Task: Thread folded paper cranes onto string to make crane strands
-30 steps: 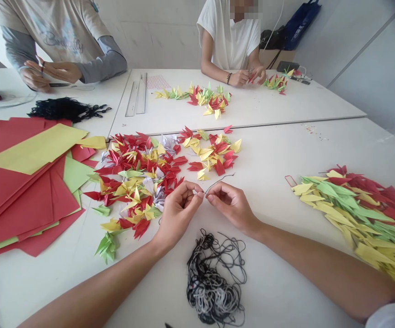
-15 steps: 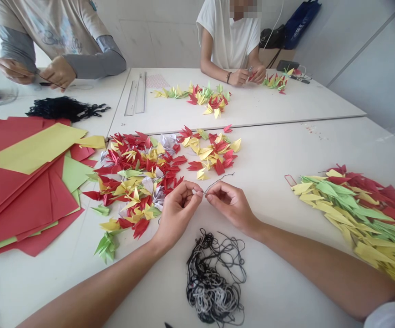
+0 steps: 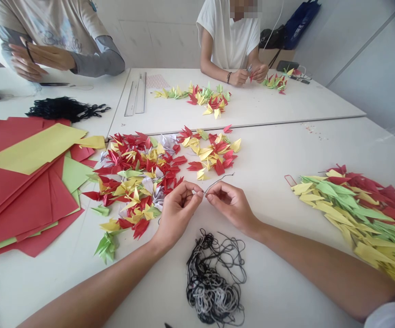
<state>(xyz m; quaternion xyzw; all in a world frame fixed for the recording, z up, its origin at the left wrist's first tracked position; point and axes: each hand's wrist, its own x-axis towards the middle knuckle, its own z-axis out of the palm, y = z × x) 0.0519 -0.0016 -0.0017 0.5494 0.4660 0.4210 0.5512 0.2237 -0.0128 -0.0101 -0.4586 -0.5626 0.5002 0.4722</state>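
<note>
My left hand [image 3: 181, 205] and my right hand [image 3: 231, 205] meet almost fingertip to fingertip over the white table. Between them runs a thin dark cord [image 3: 214, 183], pinched by thumb and forefinger on both sides; its free end sticks up past my right fingers. Whether a needle or knot sits at the fingertips is too small to tell. Just beyond and left of my left hand lies a heap of folded paper cranes [image 3: 136, 173] in red, yellow, green and pale lilac. Nearer to me, below both hands, rests a tangle of black and grey cord [image 3: 216, 282].
Stacked red, yellow and green paper sheets [image 3: 20, 191] lie left. A long bundle of paper cranes [image 3: 357, 209] spreads at right, beside a pinkish paper clip [image 3: 290, 181]. Black tassels [image 3: 64, 108] and clear rulers [image 3: 136, 93] lie farther back. Two people [image 3: 231, 41] work across the table.
My hands and the cord look unmoved. The co-worker at far left has raised both hands, with a dark loop now around the fingers. The other co-worker's fingers shifted slightly.
</note>
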